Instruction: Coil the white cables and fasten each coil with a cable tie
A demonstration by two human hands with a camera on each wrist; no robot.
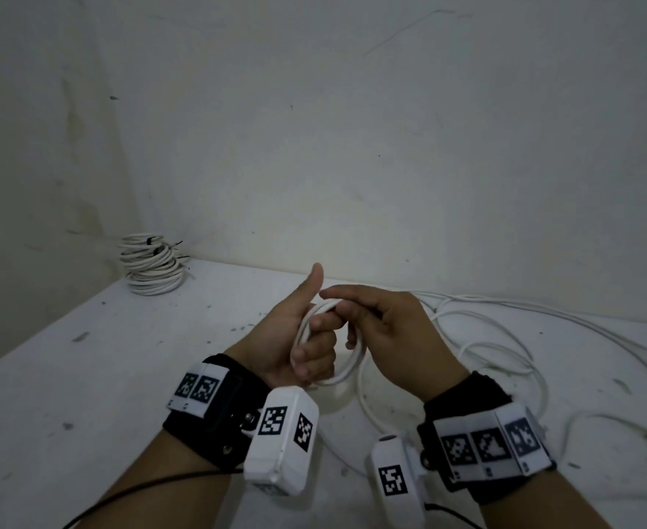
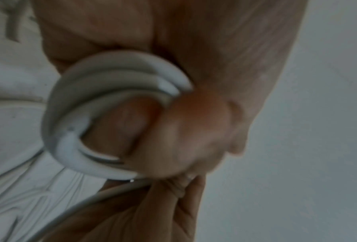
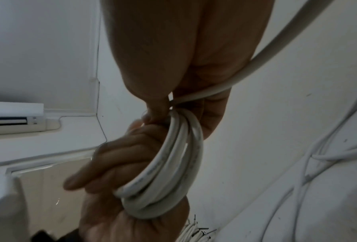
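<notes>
White cable [image 3: 173, 157], round and smooth, coiled in left hand [image 1: 306, 337]'s curled grip; right hand [image 1: 386, 330] pinches it.

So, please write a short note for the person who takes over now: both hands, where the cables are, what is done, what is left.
Left hand: grips the half-wound coil, a few loops, thumb up.
Right hand: pinches the running cable at the top of the coil, laying on a loop.
Loose cable: sprawled on the table to the right, still to be wound.
Done: a stack of tied coils at the far left corner.
Left: finish winding, then fasten with a tie; no loose tie is in view.
</notes>
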